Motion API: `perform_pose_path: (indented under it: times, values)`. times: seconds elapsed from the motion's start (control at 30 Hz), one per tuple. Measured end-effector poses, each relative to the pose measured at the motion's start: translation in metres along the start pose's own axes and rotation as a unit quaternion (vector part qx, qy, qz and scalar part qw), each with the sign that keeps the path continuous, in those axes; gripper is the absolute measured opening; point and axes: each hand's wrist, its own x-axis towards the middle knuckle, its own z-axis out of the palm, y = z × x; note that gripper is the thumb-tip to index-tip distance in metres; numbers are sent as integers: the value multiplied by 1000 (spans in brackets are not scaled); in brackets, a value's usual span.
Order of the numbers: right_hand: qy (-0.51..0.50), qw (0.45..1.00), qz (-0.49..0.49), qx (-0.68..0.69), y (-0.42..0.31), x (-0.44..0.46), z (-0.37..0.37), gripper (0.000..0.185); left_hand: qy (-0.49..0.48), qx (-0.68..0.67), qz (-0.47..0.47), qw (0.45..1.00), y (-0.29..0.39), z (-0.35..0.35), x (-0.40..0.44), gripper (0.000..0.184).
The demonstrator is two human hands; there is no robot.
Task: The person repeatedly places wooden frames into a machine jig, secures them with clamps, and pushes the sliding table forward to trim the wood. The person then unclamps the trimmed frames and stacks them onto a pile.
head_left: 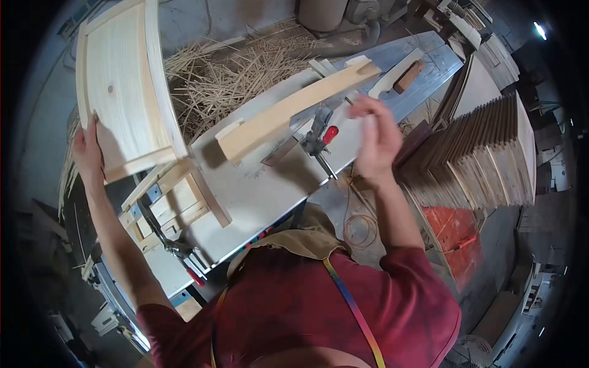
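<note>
from here the framed panel (pixel 116 70) is at ten o'clock, left grip (pixel 87 147) closed on its edge; it looks light, stiff; i'd take it by the rails (pixel 139 164); right grip (pixel 375 138), at two o'clock, seems loosely open

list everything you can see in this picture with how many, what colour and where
framed panel: 1, pale wood, upper left
workbench: 1, light grey top, centre
curved wooden piece: 1, tan, across the workbench
clamps: 2, dark with red handles, centre and lower left
wooden fixture: 1, pale, below the framed panel
brown block: 1, brown, upper right
wood strips: too many to count, straw-coloured, behind the workbench
stacked boards: uncountable, brown and pale, right
apron: 1, tan, on the person
left hand: 1, bare, gripping the framed panel's edge
right hand: 1, bare, blurred, above the workbench's right side
</note>
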Motion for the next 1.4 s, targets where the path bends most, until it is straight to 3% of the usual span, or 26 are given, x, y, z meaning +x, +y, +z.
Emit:
perform_pose_path:
  times: [0.07, 0.1, 0.17, 0.23, 0.27, 0.3, 0.37, 0.4, 0.47, 0.5, 0.7, 0.8, 0.9, 1.03, 1.37, 1.4]
  values:
    - [126, 975, 178, -42, 52, -31, -23, 28, 29, 196, 41, 979, 38, 10, 1, 41]
    - [119, 968, 218, -35, 108, -45, -36, 28, 16, 320, 51, 946, 45, 53, 18, 42]
    - [76, 912, 341, -215, 163, -68, -54, 27, -62, 278, 75, 956, 18, 118, 33, 43]
    - [49, 919, 284, -267, 206, -93, -39, 27, -144, 264, 104, 948, 14, 187, 29, 40]
    - [16, 918, 226, -325, 217, -102, -34, 28, -194, 264, 83, 941, 6, 223, 25, 36]
    - [13, 917, 234, -324, 224, -105, -29, 28, -243, 262, 60, 932, -7, 258, 20, 33]
    - [-17, 907, 195, -372, 231, -103, -12, 31, -331, 173, 168, 912, -41, 314, 8, 26]
    - [-33, 900, 178, -397, 232, -103, -6, 33, -340, 175, 164, 909, -50, 338, 1, 26]
    - [-52, 888, 196, -413, 229, -96, -1, 35, -443, 188, 44, 876, -60, 379, -16, 25]
    - [-69, 878, 204, -427, 227, -92, -1, 36, -450, 188, 38, 872, -58, 394, -23, 25]
    - [-143, 849, 237, -450, 246, -117, -9, 48, -507, 99, -5, 856, -73, 420, -76, 20]
    - [16, 879, 404, -253, 268, -162, -10, 51, -524, 81, -31, 848, -77, 428, -85, 19]
    - [-10, 863, 370, -343, 256, -145, -2, 50, -532, 97, -68, 838, -58, 433, -81, 18]
    - [-47, 843, 339, -414, 246, -118, 10, 48, -534, 168, -37, 828, -47, 445, -78, 22]
    - [-13, 847, 365, -387, 246, -115, 22, 46, -509, 115, -22, 853, -55, 453, -88, 15]
    - [-45, 842, 365, -396, 246, -118, 19, 46, -506, 109, -26, 855, -55, 455, -86, 15]
